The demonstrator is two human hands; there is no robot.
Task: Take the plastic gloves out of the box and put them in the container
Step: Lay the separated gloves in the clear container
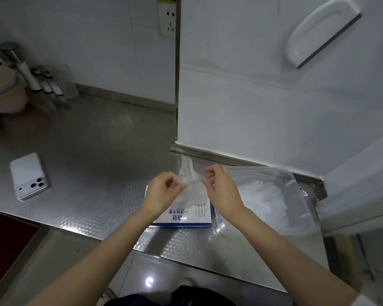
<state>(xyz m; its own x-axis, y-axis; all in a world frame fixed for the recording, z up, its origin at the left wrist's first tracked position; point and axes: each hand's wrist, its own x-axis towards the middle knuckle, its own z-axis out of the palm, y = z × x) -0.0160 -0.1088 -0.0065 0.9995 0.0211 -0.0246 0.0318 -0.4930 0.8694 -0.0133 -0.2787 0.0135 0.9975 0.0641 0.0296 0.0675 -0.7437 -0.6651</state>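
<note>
Head view: one item held, further items at rest on a steel counter (93, 151).

Plastic glove (189, 180): thin, transparent, held in the air between the two hands, above the far end of the box (186, 216). Its fingers point up and away from the person, towards the foot of the white wall; the cuff end hangs down towards the box. The long axis runs near to far, almost upright in the frame.

Left hand (163, 192): fingers curled, thumb and forefinger pinching the glove's left edge.

Right hand (222, 191): fingers curled, pinching the glove's right edge. The hands are apart, with the glove spanning the gap.

Box: flat, white and blue, with a glove outline drawn on it, lying on the counter below the hands, just beside the container (293, 176).

Container: clear plastic, rectangular, to the right of the box, with a heap of pale gloves (265, 200) inside.

Phone (29, 176): white, lying back-up, well to the left.

Stacked bowls (2, 89): far left corner.
</note>
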